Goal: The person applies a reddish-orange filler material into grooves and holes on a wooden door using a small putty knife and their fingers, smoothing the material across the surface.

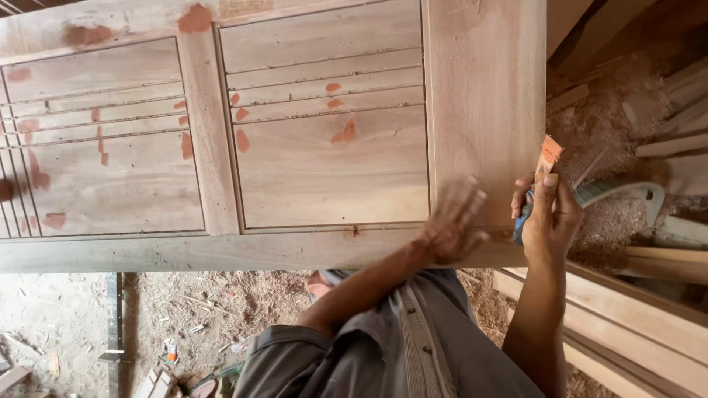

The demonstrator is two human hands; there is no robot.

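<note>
Left hand (453, 225) flat, blurred, fingers spread on wooden door (324, 169) near its lower-right corner; right hand (549, 217) just beside, off the door's right edge, gripping filler-coated putty knife (544, 166), blade up.

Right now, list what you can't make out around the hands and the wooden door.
Head view only:
- Left hand: motion-blurred on the wooden door; fingers and any contents unreadable.
- Putty knife: blue handle mostly wrapped by the right hand; only the orange-smeared blade shows.
- Door: top and left ends cut off by the frame edges.
- Floor litter: too small to identify.
</note>
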